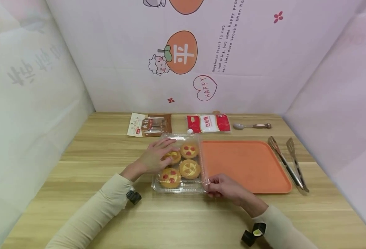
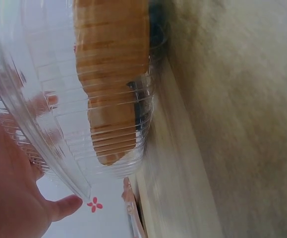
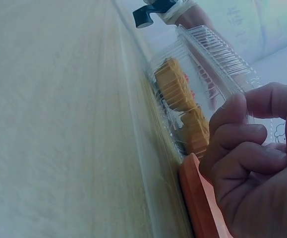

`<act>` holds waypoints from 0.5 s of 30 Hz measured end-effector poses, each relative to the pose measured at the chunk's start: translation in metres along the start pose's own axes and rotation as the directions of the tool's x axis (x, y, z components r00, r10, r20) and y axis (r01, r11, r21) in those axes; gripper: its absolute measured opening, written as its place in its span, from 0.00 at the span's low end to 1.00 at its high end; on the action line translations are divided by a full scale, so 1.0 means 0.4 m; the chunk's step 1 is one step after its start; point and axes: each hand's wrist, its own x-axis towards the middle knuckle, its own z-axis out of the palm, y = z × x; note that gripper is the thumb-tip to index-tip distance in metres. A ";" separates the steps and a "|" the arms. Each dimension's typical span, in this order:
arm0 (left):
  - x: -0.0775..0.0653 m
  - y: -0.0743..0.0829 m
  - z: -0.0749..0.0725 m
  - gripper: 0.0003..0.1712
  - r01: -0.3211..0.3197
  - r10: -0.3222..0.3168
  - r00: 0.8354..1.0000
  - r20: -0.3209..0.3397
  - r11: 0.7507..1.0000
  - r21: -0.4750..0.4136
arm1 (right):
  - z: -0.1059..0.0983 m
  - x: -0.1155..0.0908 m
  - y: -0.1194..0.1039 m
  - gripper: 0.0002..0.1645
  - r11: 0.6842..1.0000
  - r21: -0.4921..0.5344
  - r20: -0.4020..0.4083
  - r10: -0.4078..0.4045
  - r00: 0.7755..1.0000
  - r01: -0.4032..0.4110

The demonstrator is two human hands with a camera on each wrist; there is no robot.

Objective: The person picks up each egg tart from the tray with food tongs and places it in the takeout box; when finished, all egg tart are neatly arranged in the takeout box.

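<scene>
A clear plastic clamshell box [image 1: 183, 190] with several round pastries [image 1: 189, 168] inside stands on the table, its right side beside the orange tray [image 1: 245, 166]. Two of the pastries show red pieces on top. My left hand [image 1: 155, 155] rests over the lid's left part, fingers spread, partly covering one pastry. In the left wrist view, the thumb of that hand [image 2: 14, 193] extends along the box's edge. At the front right corner my right hand [image 1: 226, 186] pinches the rim between thumb and forefinger; the right wrist view shows the other fingers of this hand [image 3: 252, 158] curled in.
Along the back lie a brown and cream packet [image 1: 150, 125], a red and white bag [image 1: 208, 123] with Chinese lettering, and a spoon [image 1: 252, 126]. Metal tongs [image 1: 285, 162] and another long utensil [image 1: 298, 166] lie right of the tray. Printed white cloth walls surround the table.
</scene>
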 end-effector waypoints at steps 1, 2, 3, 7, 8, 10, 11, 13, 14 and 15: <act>0.001 0.000 0.000 0.24 -0.001 0.001 1.000 -0.005 1.000 0.000 | 0.000 -0.001 0.001 0.09 1.000 0.005 -0.003 -0.002 1.000 0.002; 0.002 0.000 0.001 0.24 -0.003 0.003 1.000 -0.013 1.000 -0.003 | 0.000 -0.001 0.001 0.09 1.000 0.008 -0.006 -0.002 1.000 0.002; 0.002 0.000 0.001 0.24 -0.009 0.009 1.000 -0.023 1.000 -0.007 | 0.000 -0.002 0.002 0.09 1.000 0.008 -0.010 -0.002 1.000 0.002; -0.003 -0.007 0.014 0.24 -0.036 0.034 0.997 -0.070 0.999 -0.024 | -0.002 -0.001 0.005 0.12 1.000 0.025 0.011 0.013 1.000 -0.013; -0.004 -0.010 0.018 0.24 -0.044 0.041 0.996 -0.080 0.999 -0.029 | -0.005 -0.001 0.006 0.12 0.999 0.028 0.024 0.019 1.000 -0.019; -0.006 -0.017 0.027 0.23 -0.060 0.054 0.993 -0.103 0.997 -0.048 | -0.016 0.000 0.004 0.12 0.999 0.007 0.042 0.040 0.998 -0.041; -0.007 -0.020 0.031 0.23 -0.068 0.060 0.991 -0.122 0.996 -0.064 | -0.027 0.002 0.000 0.12 0.998 -0.003 0.044 0.058 0.997 -0.058; -0.006 -0.024 0.037 0.26 -0.084 0.060 0.984 -0.170 0.987 -0.138 | -0.061 0.004 -0.015 0.15 0.995 -0.049 0.014 0.086 0.996 -0.086; -0.006 -0.027 0.042 0.28 -0.093 0.055 0.978 -0.200 0.978 -0.187 | -0.083 0.007 -0.027 0.17 0.993 -0.070 -0.009 0.094 0.996 -0.094; -0.007 -0.028 0.046 0.31 -0.106 0.048 0.971 -0.233 0.964 -0.244 | -0.106 0.010 -0.041 0.21 0.990 -0.094 -0.045 0.098 0.994 -0.102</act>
